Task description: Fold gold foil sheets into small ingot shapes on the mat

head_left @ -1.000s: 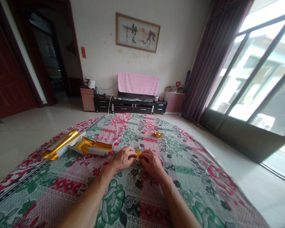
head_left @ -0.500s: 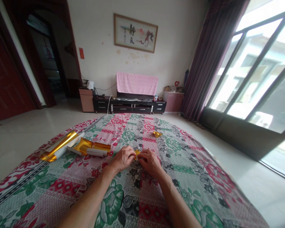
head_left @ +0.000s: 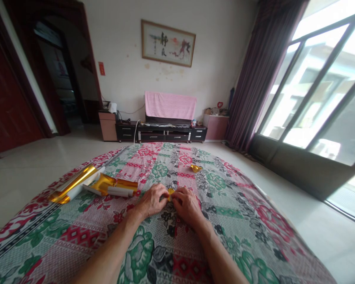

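Note:
Between my two hands is a small piece of gold foil paper (head_left: 170, 194), mostly hidden by fingers. My left hand (head_left: 154, 200) pinches its left side, and my right hand (head_left: 187, 202) pinches its right side. Both rest low over the flowered cloth (head_left: 162, 232). Past my right hand lies a folded gold paper ingot (head_left: 196, 168). Off to the left are a gold foil roll or stack (head_left: 75, 183) with white backing and a second curled bunch of gold sheets (head_left: 115, 185).
The cloth covers a wide surface with a rounded far edge. Beyond it stands a low black TV cabinet (head_left: 165, 133) with a pink towel (head_left: 170, 104) over the screen. A purple curtain (head_left: 248, 83) and tall windows (head_left: 319, 86) are on the right.
My hands stay in nearly the same place, still gripping the gold foil, with slight finger shifts. The view has tilted a little; the other gold paper lies where it was.

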A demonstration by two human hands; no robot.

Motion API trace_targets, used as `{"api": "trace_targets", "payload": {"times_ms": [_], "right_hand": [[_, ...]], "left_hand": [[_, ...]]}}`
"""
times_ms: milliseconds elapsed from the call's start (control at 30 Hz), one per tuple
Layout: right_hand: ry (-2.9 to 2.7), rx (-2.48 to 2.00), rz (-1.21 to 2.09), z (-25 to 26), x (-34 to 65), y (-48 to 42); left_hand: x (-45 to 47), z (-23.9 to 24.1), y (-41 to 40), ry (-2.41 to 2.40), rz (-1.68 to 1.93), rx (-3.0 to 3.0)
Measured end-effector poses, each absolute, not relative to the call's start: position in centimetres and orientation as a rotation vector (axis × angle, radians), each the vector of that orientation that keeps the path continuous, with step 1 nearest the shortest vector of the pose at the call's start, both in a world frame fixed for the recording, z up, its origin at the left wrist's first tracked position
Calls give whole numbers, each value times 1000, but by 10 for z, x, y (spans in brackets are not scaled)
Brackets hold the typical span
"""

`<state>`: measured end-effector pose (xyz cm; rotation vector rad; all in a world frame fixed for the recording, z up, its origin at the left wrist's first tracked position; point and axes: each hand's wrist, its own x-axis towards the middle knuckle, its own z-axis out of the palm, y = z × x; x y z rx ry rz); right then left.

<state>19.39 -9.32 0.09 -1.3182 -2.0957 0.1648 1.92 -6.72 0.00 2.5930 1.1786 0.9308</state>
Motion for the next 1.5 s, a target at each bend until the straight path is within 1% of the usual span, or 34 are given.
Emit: {"api": "trace_targets", "payload": {"times_ms": [200, 500, 967, 1167, 1500], "right_hand": [[-2097, -1320, 176, 0, 194, -92], [-2087, -1341, 127, 0, 191, -93], [-1973, -1428, 172, -4, 191, -89], [-2032, -1354, 151, -3, 191, -90], [-2017, -1401, 125, 4, 191, -94]], "left_hand": [[24, -2, -65, 1225, 957, 2613], [17, -2, -66, 1139, 965, 2573], [20, 2, -66, 1190, 880, 2724], [20, 1, -66, 1189, 875, 2717], [21, 1, -67, 1214, 954, 2646]]}}
